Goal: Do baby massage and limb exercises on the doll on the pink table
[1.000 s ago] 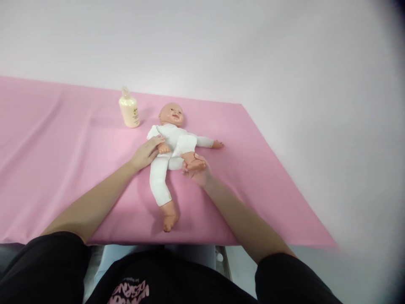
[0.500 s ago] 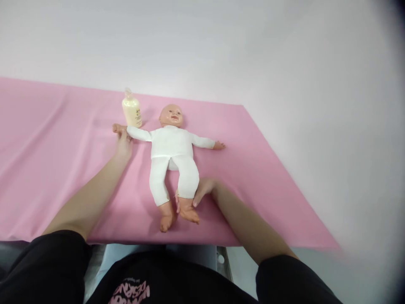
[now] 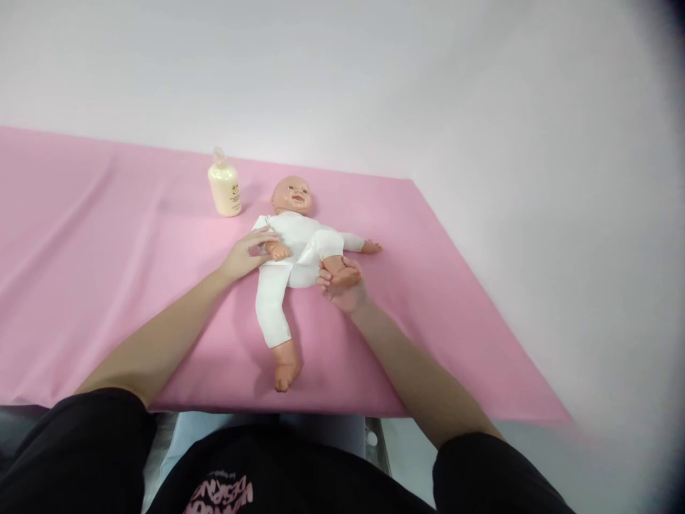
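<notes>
A baby doll (image 3: 293, 239) in a white suit lies on its back on the pink sheet (image 3: 107, 285), head toward the wall. My left hand (image 3: 243, 257) holds the doll's near arm, folded across its chest. My right hand (image 3: 342, 287) grips one of the doll's feet, with that leg bent up toward the belly. The other leg lies stretched out toward me, and the far arm sticks out to the right.
A cream lotion bottle (image 3: 225, 184) stands upright on the sheet just left of the doll's head. The sheet's front edge runs close to my body, and its right edge slants away at the right. A pale wall lies behind.
Half a second ago the doll's arm was stretched out left and the leg straight. Now my left hand has folded the arm onto the chest and my right has bent the leg up.
</notes>
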Action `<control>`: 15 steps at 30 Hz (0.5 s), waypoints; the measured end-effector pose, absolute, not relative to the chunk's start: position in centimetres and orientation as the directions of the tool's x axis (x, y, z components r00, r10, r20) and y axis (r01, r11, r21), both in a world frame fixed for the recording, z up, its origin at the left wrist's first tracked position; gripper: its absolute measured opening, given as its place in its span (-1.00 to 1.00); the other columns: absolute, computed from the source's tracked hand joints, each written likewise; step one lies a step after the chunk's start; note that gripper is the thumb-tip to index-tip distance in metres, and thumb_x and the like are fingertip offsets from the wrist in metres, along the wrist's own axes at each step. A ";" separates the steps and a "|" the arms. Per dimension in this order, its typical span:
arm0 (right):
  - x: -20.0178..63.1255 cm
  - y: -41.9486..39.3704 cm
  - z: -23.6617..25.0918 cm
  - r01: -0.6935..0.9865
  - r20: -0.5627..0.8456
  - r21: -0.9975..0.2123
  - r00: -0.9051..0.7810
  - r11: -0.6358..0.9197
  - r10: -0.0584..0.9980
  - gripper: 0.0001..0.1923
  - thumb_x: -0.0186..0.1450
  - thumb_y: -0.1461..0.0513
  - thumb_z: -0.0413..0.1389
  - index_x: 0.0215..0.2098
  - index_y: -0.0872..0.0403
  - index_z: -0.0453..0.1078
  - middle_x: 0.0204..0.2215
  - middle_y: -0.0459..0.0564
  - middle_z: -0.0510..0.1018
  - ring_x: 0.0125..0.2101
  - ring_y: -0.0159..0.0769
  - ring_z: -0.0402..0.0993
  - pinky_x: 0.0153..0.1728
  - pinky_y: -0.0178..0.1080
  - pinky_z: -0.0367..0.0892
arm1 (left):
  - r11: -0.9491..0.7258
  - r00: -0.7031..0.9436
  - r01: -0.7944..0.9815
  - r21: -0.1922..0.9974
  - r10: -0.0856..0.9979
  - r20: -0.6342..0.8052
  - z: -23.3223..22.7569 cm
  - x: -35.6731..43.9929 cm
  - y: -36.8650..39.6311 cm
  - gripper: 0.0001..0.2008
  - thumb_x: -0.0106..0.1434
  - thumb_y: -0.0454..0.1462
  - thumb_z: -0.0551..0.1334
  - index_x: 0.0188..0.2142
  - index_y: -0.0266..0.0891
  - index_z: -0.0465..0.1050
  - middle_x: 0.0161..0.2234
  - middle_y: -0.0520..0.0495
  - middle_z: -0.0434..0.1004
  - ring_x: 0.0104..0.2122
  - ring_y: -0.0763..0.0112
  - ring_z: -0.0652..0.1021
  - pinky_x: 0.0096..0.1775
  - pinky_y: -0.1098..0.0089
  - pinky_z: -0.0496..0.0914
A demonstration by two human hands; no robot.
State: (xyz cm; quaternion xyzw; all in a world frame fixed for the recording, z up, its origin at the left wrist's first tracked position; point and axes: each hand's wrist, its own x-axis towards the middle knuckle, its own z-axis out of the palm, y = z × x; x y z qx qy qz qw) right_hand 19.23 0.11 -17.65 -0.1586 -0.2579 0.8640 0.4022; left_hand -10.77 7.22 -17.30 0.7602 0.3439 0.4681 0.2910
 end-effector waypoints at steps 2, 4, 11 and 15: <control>19.2 0.2 -17.6 -0.582 -0.132 -0.583 -0.621 -0.567 0.773 -0.63 0.39 -0.03 0.00 -0.12 0.08 0.41 -0.46 -0.15 0.45 -0.46 -0.43 0.41 -0.39 -0.34 0.49 | -0.623 0.364 0.288 0.727 0.774 0.519 -17.1 -10.6 6.8 -0.54 0.20 0.03 0.42 0.00 -0.14 0.62 0.10 -0.20 0.63 0.32 -0.03 0.42 0.38 -0.09 0.20; 19.2 0.1 -17.8 -0.546 -0.150 -0.604 -0.638 -0.580 0.756 -0.61 0.39 -0.04 0.01 -0.11 0.09 0.41 -0.43 -0.13 0.48 -0.46 -0.43 0.43 -0.38 -0.32 0.52 | -0.608 0.330 0.308 0.732 0.789 0.517 -17.1 -10.6 6.6 -0.52 0.24 0.04 0.39 0.05 -0.15 0.58 0.12 -0.20 0.61 0.30 -0.01 0.43 0.36 -0.06 0.25; 19.5 -1.4 -18.3 -0.263 0.022 -0.809 -0.908 -0.526 0.419 -0.41 0.14 -0.05 0.37 -0.05 0.16 0.41 -0.28 0.05 0.65 -0.31 -0.21 0.62 -0.24 -0.15 0.58 | -0.559 -0.094 0.153 0.815 0.813 0.575 -19.4 -12.2 9.7 -0.34 0.30 0.20 0.27 0.19 -0.17 0.37 0.20 -0.27 0.48 0.26 0.02 0.47 0.31 0.01 0.34; 18.8 -1.5 -17.0 0.157 -0.157 -0.917 -0.987 -0.366 -0.031 -0.49 0.12 0.15 0.46 -0.04 0.16 0.48 -0.11 0.15 0.69 -0.09 -0.12 0.66 0.03 -0.13 0.52 | -0.440 -0.262 -0.014 0.898 0.868 0.421 -21.4 -14.5 12.5 -0.27 0.31 0.21 0.25 0.31 -0.06 0.20 0.37 -0.27 0.27 0.35 0.04 0.38 0.32 -0.02 0.35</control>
